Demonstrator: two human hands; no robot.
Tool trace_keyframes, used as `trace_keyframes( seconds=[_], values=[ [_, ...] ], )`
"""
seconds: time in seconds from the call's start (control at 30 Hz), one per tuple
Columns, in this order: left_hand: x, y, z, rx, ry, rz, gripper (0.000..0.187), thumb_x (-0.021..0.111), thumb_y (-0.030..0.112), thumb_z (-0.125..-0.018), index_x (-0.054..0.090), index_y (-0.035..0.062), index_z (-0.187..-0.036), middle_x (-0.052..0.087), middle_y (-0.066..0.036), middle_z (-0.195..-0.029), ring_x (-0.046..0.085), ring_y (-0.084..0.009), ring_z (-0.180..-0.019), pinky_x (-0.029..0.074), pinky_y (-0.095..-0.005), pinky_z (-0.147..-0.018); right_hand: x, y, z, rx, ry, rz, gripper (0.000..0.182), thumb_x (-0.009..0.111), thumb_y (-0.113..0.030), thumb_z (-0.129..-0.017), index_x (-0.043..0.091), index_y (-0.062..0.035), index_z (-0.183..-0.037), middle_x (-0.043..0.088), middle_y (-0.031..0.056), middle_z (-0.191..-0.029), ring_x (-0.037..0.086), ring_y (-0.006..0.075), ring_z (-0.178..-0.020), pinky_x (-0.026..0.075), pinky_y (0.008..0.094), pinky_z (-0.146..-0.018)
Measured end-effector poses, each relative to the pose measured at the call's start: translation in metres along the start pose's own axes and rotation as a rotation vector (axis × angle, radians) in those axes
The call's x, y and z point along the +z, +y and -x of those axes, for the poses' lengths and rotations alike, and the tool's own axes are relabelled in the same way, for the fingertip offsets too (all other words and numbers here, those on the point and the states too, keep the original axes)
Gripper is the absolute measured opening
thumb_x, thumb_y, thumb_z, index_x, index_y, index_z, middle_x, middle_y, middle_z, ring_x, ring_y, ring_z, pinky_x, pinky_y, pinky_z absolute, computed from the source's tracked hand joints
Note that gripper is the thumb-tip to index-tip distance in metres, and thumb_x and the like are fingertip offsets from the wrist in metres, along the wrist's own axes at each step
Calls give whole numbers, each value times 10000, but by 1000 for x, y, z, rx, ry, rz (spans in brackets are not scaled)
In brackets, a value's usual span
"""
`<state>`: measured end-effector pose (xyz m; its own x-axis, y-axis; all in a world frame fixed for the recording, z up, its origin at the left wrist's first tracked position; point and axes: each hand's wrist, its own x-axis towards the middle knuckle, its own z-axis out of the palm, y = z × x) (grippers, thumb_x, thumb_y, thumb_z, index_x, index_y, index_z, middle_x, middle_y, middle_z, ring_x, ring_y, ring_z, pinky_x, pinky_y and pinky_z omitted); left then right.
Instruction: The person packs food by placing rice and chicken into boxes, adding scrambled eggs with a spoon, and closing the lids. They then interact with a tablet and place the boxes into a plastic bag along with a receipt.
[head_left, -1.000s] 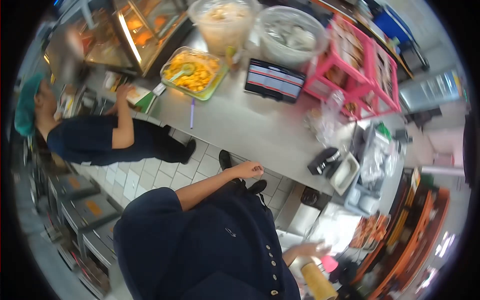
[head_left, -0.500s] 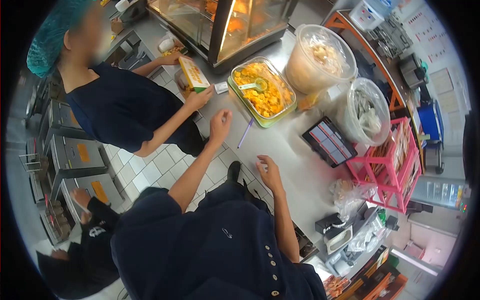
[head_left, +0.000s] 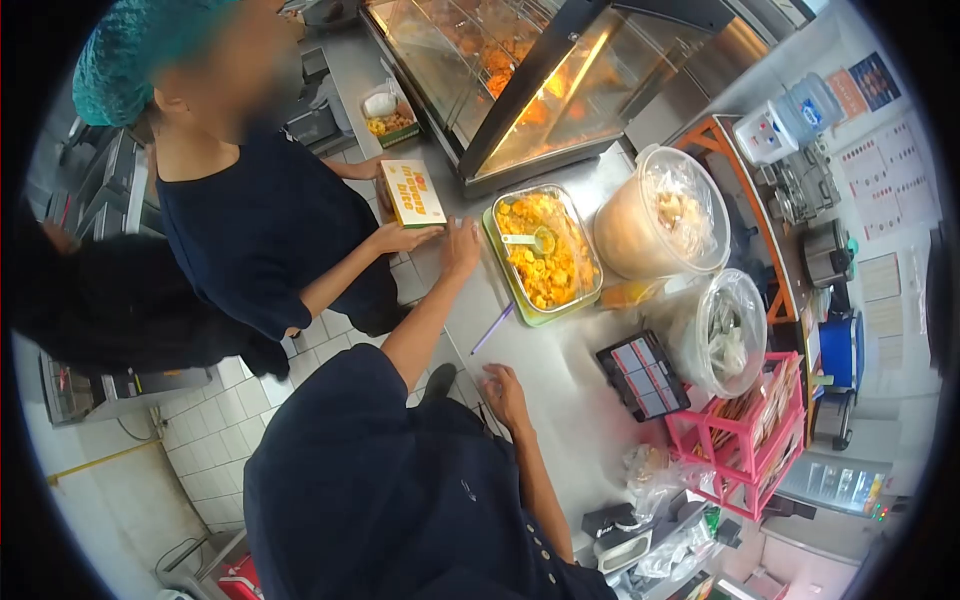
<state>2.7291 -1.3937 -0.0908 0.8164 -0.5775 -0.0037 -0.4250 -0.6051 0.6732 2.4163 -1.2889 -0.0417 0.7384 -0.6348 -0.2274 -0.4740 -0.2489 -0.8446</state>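
Head view showed the left hand [head_left: 461,250] bent beside the food box [head_left: 415,193], hold unclear. The right hand [head_left: 505,395], half curled, looked empty. Keeping the box flat seemed best.

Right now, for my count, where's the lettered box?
Head view, left of centre: the box is in the co-worker's hands, by the wearer's left hand.
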Motion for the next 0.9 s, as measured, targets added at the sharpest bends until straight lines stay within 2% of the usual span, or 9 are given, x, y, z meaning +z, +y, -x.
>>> trace_keyframes(
  seconds=[0.07, 0.2, 0.3, 0.4, 0.47, 0.5, 0.63, 0.77, 0.9],
  values=[
    [-2, -2, 6, -17, 33, 121, 284, 638, 169, -913, 554, 73, -1167, 517, -206, -1303, 630, -396, -1032, 536, -488, -839, 0, 4, 4, 40, 25, -38, 314, 623, -118, -917, 616, -73, -1228, 578, 160, -1264, 659, 281, -876, 529, 384, -832],
    [5, -7, 25, 42, 127, 169, 336, 729, 90, -826, 568, 74, -1120, 611, -150, -1124, 603, -368, -1052, 498, -461, -898, 1, -3, -6, 39, 80, 9, 296, 637, -120, -917, 638, -99, -1213, 573, 168, -1272, 612, 363, -1080, 513, 426, -902],
    [4, -16, 54, 89, 53, 183, 406, 767, 65, -782, 572, 65, -1139, 647, -158, -1073, 600, -370, -1060, 489, -448, -912, 7, -29, -40, -348, 189, 430, 320, 652, -113, -885, 643, -122, -1204, 563, 155, -1285, 519, 386, -1223, 465, 452, -972],
    [-10, -19, 77, 116, -80, 232, 462, 787, 66, -763, 572, 44, -1171, 673, -186, -1062, 633, -370, -1008, 506, -437, -879, 23, -12, -63, -342, 222, 500, 310, 671, -107, -846, 664, -136, -1154, 549, 148, -1310, 443, 391, -1293, 436, 466, -984],
    [-24, -19, 86, 44, -201, 320, 491, 798, 69, -756, 572, 31, -1190, 689, -205, -1053, 662, -366, -964, 522, -426, -849, 24, -5, -69, -338, 282, 488, 217, 658, -84, -835, 670, -90, -1051, 582, 169, -1172, 514, 387, -1147, 457, 471, -898],
    [-26, -26, 91, 47, -186, 403, 401, 791, 88, -789, 602, 14, -1135, 722, -184, -920, 711, -291, -840, 539, -376, -754, 24, 1, -67, -315, 287, 483, 192, 652, -80, -836, 668, -77, -1027, 585, 174, -1130, 523, 386, -1108, 456, 476, -884],
    [-79, -17, 121, -41, -191, 660, 180, 736, 162, -888, 658, 33, -987, 715, -51, -760, 629, -80, -727, 473, -267, -655, 11, 24, -27, -255, 394, 487, 155, 627, -40, -831, 648, -41, -985, 585, 174, -1002, 532, 386, -1024, 451, 487, -878],
    [-104, -21, 148, -20, -250, 673, 167, 736, 149, -884, 659, 43, -987, 721, -34, -799, 626, -72, -735, 464, -250, -679, -25, 70, -3, -190, 512, 501, 135, 630, -41, -837, 653, -38, -970, 602, 154, -1021, 536, 368, -1043, 448, 481, -886],
    [-106, -12, 172, 69, -324, 757, 181, 735, 142, -880, 664, 44, -1013, 725, -30, -930, 645, -90, -802, 472, -252, -669, -44, 25, -14, -156, 582, 391, 152, 634, -156, -918, 668, -30, -995, 639, 152, -1044, 568, 334, -1041, 439, 444, -915]
  ],
)
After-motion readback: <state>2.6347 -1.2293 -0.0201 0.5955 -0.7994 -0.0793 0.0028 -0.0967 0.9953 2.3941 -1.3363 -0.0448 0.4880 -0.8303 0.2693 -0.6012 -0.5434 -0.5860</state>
